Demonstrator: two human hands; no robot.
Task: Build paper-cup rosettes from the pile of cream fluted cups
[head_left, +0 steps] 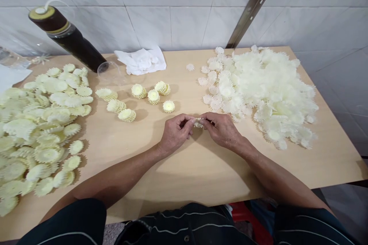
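Observation:
Between my fingertips is a small pale flower-shaped piece with a toothed edge (198,123), held just above the table. My left hand (178,129) pinches its left side, and my right hand (220,127) pinches its right side. The fingers hide most of it, so I cannot tell if it is one layer or several. Just beyond my hands stand several small stacks of yellowish toothed discs; the nearest stack (168,106) is upright, and another stack (127,115) leans over to the left.
A big heap of thin pale toothed discs (267,84) covers the right side. Thicker yellowish discs (46,122) are piled at the left. Behind are a dark bottle (77,42), a clear plastic cup (109,72) and a crumpled white tissue (142,60). A tiled wall (189,7) borders the back.

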